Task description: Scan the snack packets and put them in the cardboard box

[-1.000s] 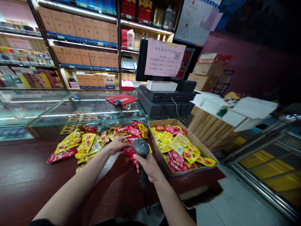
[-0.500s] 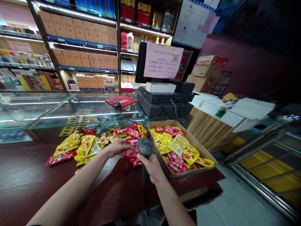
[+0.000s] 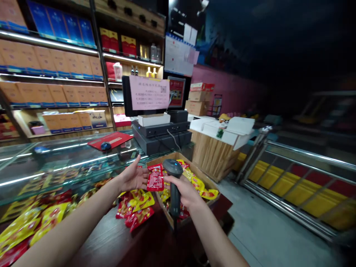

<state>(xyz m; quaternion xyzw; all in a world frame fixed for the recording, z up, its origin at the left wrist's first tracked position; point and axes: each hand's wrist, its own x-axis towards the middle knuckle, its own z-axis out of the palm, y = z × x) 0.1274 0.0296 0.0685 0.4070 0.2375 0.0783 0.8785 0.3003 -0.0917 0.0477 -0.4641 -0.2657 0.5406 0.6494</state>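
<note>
A dark grey handheld barcode scanner (image 3: 174, 194) stands upright, its head up, in the grip of my right hand (image 3: 187, 193). That hand's thumb and a fingertip also meet the right edge of a small red snack packet (image 3: 155, 178), raised above the counter with its printed back toward me. At the packet's left side is my left hand (image 3: 133, 178), palm turned up, thumb raised and fingers spread. Its fingertips lie close to the packet; whether they touch it I cannot tell. Below lies a pile of red and yellow snack packets (image 3: 136, 207).
Behind the scanner, a cardboard box (image 3: 164, 209) holds many packets. More packets (image 3: 36, 222) lie at left on the dark red counter (image 3: 105, 237). A glass display case (image 3: 75, 157), a mouse (image 3: 106, 146) and a monitor with a pink sign (image 3: 150, 92) stand beyond. A metal railing (image 3: 289, 193) is at right.
The view has swung right. My left hand has opened beside the red packet, which is now raised at my right fingers. The scanner now overlaps the cardboard box in view.
</note>
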